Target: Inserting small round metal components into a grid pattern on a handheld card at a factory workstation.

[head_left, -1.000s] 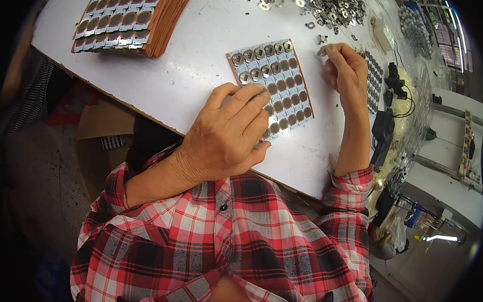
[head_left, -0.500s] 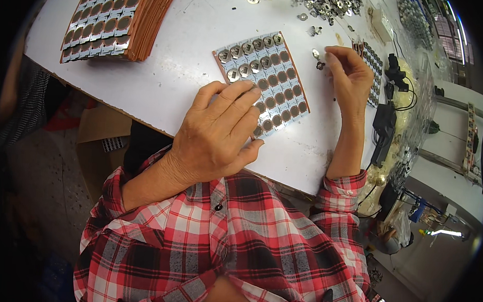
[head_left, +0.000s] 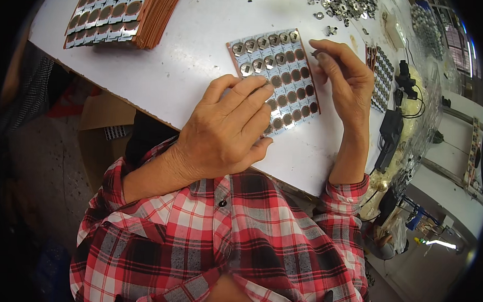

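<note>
A rectangular card (head_left: pixel 279 67) with rows of round pockets lies on the white table (head_left: pixel 191 64). Its top two rows hold small silver metal pieces; the lower pockets look dark. My left hand (head_left: pixel 229 129) lies flat, fingers together, on the card's near left corner, pinning it down. My right hand (head_left: pixel 347 80) hovers at the card's right edge, with thumb and forefinger pinched on a small metal piece (head_left: pixel 315 54) just above the upper right pockets.
A pile of loose silver metal pieces (head_left: pixel 345 5) is spread at the table's far edge. A stack of similar cards (head_left: pixel 124 14) sits at the far left. More filled cards (head_left: pixel 381 76) lie right of my hand, near black cables (head_left: pixel 397 119).
My right hand has come back from the loose pieces at the far side toward the card's right edge, fingers pinched. My left hand has stayed on the card.
</note>
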Motion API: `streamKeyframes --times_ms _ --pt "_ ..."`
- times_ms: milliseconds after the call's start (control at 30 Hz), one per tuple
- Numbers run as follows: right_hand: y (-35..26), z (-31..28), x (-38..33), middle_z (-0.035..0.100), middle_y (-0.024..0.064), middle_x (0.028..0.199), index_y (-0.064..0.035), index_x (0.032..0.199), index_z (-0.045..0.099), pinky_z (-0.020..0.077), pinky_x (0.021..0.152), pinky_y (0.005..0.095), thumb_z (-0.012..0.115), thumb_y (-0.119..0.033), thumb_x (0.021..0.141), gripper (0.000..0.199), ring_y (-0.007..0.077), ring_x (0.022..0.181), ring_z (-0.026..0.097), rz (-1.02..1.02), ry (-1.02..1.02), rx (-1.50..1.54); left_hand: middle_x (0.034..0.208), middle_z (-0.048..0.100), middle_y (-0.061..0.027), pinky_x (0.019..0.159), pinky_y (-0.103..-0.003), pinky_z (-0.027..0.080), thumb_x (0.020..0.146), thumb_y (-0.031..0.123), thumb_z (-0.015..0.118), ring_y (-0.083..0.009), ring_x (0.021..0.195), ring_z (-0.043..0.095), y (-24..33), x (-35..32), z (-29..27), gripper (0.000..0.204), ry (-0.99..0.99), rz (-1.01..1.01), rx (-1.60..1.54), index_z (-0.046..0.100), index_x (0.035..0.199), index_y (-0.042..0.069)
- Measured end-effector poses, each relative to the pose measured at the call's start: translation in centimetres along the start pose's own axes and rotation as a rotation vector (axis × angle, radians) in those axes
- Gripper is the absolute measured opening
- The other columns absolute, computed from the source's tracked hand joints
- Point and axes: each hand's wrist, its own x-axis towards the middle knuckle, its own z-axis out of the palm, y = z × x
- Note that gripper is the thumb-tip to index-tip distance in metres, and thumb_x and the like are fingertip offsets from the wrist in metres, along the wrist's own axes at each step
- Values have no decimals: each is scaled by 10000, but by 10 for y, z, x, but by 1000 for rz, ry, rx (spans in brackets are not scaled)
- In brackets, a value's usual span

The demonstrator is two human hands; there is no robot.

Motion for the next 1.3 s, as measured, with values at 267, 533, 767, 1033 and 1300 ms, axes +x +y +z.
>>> streamKeyframes --times_ms 267,533,767,1033,1300 --pt "0 24 -4 725 -12 886 -12 1109 744 475 676 170 718 -30 968 145 27 747 609 24 -6 -162 1217 687 -209 958 -503 510 619 181 835 -356 1201 636 1 0 1 468 5 -9 -6 693 998 -55" --pt "-2 31 -6 731 -12 898 -8 1089 760 495 688 189 717 -17 963 133 38 761 622 -10 61 -192 1266 671 -201 977 -497 494 623 171 842 -350 1220 625 1 -2 0 516 -4 -24 -22 699 1066 -52" --pt "6 24 -3 701 -14 908 4 1078 757 499 730 195 723 -7 955 128 43 806 630 -78 -3 -233 1368 628 -163 1032 -500 443 670 175 826 -335 1301 563 5 1 -2 592 -102 -44 16 686 1214 -13" --pt "12 15 0 687 -15 893 -3 1126 759 474 676 192 712 -8 960 173 35 760 596 -121 -71 -209 1373 624 -159 1025 -509 444 681 182 829 -337 1308 553 6 2 0 578 -115 -44 25 688 1208 -8" --pt "5 -35 -1 696 -17 867 -20 1127 766 397 567 188 736 -45 945 186 39 663 556 -62 292 -107 1338 643 -152 1020 -505 452 649 173 846 -330 1282 573 4 2 -1 597 -98 -31 25 692 1199 -4"
